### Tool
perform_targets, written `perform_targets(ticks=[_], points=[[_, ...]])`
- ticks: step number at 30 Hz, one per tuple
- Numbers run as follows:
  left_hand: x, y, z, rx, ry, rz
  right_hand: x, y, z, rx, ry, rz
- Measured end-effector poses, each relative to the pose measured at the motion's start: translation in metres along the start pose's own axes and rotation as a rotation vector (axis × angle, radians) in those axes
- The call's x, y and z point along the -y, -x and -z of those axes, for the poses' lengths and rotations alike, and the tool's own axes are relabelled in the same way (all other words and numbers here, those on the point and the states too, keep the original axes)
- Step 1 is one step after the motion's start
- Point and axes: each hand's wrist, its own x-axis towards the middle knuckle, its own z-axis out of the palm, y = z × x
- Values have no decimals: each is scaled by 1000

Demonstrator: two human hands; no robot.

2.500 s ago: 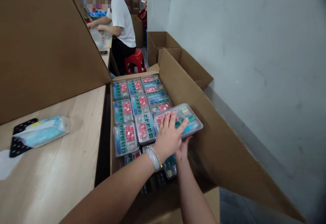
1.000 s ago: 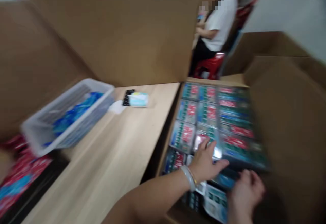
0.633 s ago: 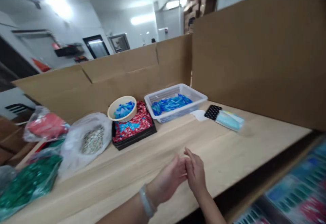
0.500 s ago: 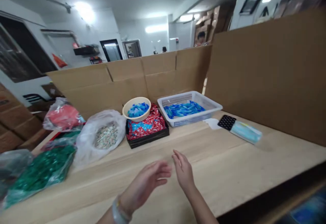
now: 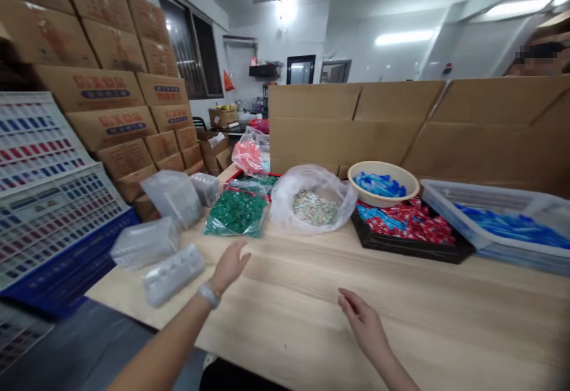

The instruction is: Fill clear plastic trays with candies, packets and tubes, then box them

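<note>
Over the left part of the wooden table, my left hand (image 5: 230, 266) is stretched forward, fingers apart and holding nothing. Just beyond it lies a clear bag of green wrapped pieces (image 5: 236, 213). Clear plastic trays (image 5: 174, 275), several of them partly stacked, are to its left. My right hand (image 5: 364, 323) hovers above the table's middle, empty, with its fingers loosely bent and the thumb apart. Ahead of it is an open white plastic bag (image 5: 284, 210) with small pale pieces (image 5: 315, 208) inside.
A cream bowl (image 5: 386, 201) of blue packets rests on a black tray (image 5: 401, 253) of red and blue packets. A white basket (image 5: 485, 239) stands at right. Cardboard panels (image 5: 320, 136) wall the table's back. Stacked cartons (image 5: 116, 121) and blue-white crates (image 5: 57, 225) rise at left.
The view has swung left, bringing the clear trays, cartons and crates into sight. My hands, close together before, are now wide apart, the left one reaching out to the left.
</note>
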Motion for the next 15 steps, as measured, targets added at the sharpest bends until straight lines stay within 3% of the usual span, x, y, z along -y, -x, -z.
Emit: perform_targets(ticks=[4, 8, 11, 15], points=[[80, -45, 13, 12, -200, -44, 73, -33, -79, 265, 156, 291], [112, -66, 11, 63, -282, -70, 137, -99, -165, 434, 368, 606], [123, -75, 9, 65, -324, -63, 154, -152, -209, 462, 608, 711], [122, -86, 12, 80, -248, -76, 146, -194, -219, 472, 791, 814]])
